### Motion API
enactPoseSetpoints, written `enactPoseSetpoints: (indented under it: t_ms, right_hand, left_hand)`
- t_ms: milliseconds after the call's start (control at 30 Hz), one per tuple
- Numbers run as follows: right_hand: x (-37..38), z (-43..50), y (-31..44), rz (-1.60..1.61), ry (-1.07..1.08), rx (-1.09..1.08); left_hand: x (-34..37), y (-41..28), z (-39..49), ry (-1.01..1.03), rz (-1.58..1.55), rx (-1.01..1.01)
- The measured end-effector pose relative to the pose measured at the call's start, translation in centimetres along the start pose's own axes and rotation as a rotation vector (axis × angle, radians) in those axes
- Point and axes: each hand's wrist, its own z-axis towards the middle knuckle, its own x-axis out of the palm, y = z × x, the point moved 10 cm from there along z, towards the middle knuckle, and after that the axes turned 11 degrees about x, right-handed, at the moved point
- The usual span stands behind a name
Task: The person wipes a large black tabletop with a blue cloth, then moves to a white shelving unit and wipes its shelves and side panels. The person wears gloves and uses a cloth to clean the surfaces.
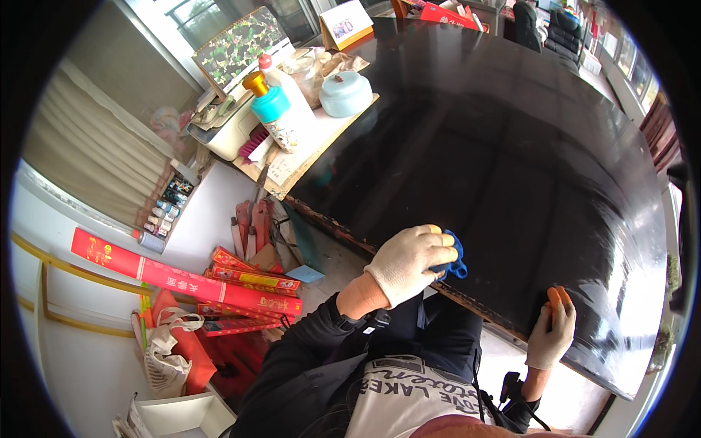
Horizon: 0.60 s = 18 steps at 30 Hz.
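Observation:
My left hand (413,263), in a white knit glove with yellowish fingertips, grips a bunched blue cloth (454,257) at the near edge of a glossy black tabletop (438,180). The cloth lies against the table surface; part of it is hidden under the fingers. To the right, my right hand (552,328), gloved with orange fingertips, rests at the same edge and holds nothing that I can see. The table's near edge is chipped and worn, with lighter material showing. Light from windows reflects off the black surface.
At the table's far left, a board (328,145) holds a turquoise bottle with a gold cap (271,104), a white bottle, a pale blue lidded jar (345,93) and desk calendars. Below left lie long red boxes (191,279), a cloth bag (167,356) and an open white box (186,416).

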Motion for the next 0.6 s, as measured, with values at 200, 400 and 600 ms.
enactPoseSetpoints:
  t_ms: [200, 400, 600]
  right_hand:
    - [-0.1, 0.1, 0.2, 0.028, 0.006, -0.007]
    - [-0.2, 0.1, 0.3, 0.009, 0.002, -0.028]
    - [-0.1, 0.2, 0.1, 0.013, 0.003, 0.008]
  left_hand:
    - [-1.8, 2.4, -2.3, -0.075, -0.091, -0.051]
    - [-9.1, 13.1, -8.3, -0.202, 0.190, -0.439]
    - [-11.0, 17.4, -10.2, -0.238, 0.331, -0.687]
